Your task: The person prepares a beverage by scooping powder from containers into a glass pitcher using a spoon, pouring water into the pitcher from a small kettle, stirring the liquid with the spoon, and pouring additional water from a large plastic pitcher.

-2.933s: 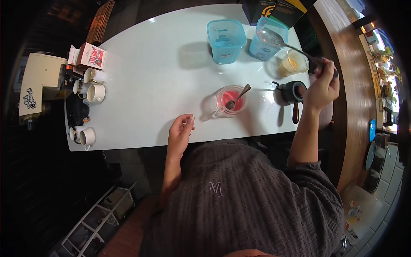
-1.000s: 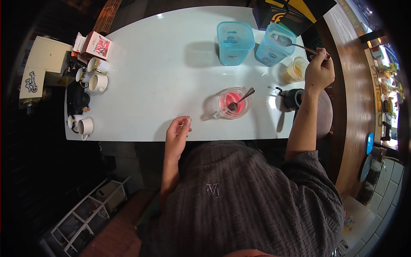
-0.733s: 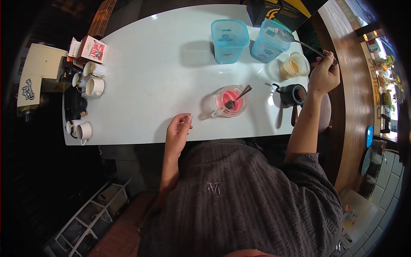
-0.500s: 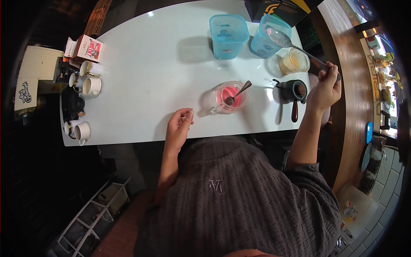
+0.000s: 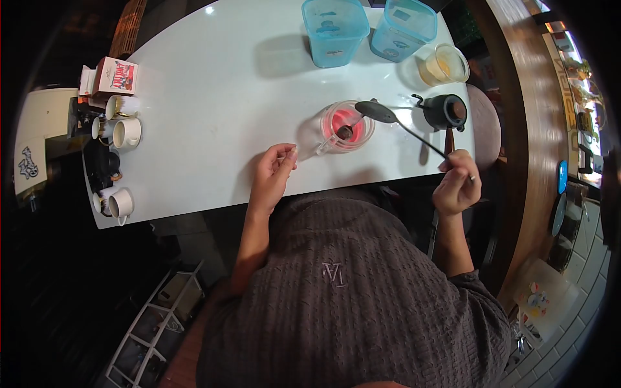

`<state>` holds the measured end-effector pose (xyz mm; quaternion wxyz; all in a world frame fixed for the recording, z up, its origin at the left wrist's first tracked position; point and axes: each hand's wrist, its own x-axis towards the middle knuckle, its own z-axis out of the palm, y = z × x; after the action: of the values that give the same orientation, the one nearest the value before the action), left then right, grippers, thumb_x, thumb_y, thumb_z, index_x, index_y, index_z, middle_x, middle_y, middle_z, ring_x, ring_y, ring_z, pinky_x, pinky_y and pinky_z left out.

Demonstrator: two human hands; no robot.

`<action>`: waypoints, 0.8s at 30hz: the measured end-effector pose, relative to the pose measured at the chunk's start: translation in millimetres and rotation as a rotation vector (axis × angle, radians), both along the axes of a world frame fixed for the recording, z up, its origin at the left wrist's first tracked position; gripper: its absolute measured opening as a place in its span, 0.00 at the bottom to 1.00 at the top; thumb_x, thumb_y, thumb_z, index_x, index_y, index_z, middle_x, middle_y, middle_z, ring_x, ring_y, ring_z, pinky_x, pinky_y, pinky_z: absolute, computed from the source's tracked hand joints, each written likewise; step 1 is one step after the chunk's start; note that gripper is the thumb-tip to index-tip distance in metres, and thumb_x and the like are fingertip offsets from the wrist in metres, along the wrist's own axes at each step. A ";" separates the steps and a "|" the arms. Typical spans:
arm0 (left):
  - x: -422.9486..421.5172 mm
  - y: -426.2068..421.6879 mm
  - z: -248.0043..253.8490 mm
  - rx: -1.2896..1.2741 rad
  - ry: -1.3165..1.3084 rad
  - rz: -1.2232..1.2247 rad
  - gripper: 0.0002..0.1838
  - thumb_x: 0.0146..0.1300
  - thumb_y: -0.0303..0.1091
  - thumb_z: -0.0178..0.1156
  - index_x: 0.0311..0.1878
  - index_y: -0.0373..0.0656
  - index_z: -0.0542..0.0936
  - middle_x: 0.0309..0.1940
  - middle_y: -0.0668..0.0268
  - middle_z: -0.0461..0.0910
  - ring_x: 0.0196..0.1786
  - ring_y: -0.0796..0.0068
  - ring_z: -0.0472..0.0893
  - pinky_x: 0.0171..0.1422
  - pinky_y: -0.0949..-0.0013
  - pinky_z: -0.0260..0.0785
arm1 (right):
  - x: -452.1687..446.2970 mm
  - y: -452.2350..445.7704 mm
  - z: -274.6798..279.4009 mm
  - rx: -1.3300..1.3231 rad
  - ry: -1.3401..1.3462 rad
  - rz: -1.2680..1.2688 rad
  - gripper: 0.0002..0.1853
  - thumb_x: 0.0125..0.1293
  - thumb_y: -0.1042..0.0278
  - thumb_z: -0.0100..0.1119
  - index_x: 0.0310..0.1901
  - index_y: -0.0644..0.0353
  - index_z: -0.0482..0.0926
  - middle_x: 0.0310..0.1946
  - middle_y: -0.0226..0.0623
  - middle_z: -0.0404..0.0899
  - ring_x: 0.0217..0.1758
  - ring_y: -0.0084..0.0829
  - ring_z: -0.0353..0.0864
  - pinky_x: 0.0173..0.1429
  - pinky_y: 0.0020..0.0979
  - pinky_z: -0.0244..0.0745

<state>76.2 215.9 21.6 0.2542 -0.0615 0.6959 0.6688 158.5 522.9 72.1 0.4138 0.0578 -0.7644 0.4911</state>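
Observation:
A long-handled dark spoon (image 5: 414, 131) is gripped near the end of its handle by my right hand (image 5: 458, 184), whose fingers are closed round it. Its bowl hangs at the right rim of a glass mug (image 5: 367, 137) with pinkish-red contents. Inside the mug leans a smaller spoon (image 5: 345, 132), its handle partly hidden behind the large spoon's bowl. To the left of the mug, my left hand (image 5: 275, 173) hovers by the table's front edge, fingers curled and thumb against the forefinger. Nothing shows in it.
Two blue plastic containers (image 5: 335, 35) stand at the back, beside a jar of yellowish contents (image 5: 446, 66). A black pot (image 5: 445, 112) with a wooden handle is on the right of the white table (image 5: 194, 129). Several white cups (image 5: 127, 132) and a box (image 5: 116, 77) line the left edge.
My right hand has brought the large spoon from above the blue container and jar down and left to the mug. The left hand is nearly unmoved. The whole view has shifted slightly.

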 end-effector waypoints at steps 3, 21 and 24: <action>-1.2 0.7 0.6 0.005 0.013 -0.022 0.16 0.68 0.38 0.59 0.51 0.37 0.76 0.38 0.69 0.76 0.38 0.82 0.74 0.43 0.78 0.65 | -4.2 -1.4 9.0 0.297 0.135 0.017 0.10 0.72 0.69 0.49 0.39 0.70 0.73 0.23 0.40 0.74 0.22 0.29 0.70 0.28 0.28 0.66; 16.6 -21.8 2.4 -0.050 0.050 0.113 0.15 0.67 0.41 0.60 0.50 0.41 0.78 0.37 0.72 0.77 0.37 0.83 0.75 0.38 0.77 0.64 | -175.9 48.1 8.1 -0.129 -0.164 -0.459 0.14 0.67 0.61 0.60 0.36 0.67 0.82 0.24 0.31 0.82 0.31 0.20 0.83 0.39 0.20 0.75; 18.9 -22.1 2.4 -0.054 0.063 0.132 0.15 0.67 0.41 0.59 0.50 0.41 0.78 0.37 0.72 0.77 0.37 0.83 0.75 0.39 0.76 0.64 | -183.0 49.9 2.5 -0.043 -0.291 -0.484 0.16 0.67 0.60 0.61 0.37 0.68 0.83 0.26 0.32 0.82 0.31 0.18 0.80 0.38 0.20 0.73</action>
<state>95.1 193.8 24.0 0.1859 -0.0929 0.7159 0.6665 -24.5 572.7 74.6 0.4061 -0.2065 -0.7967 0.3972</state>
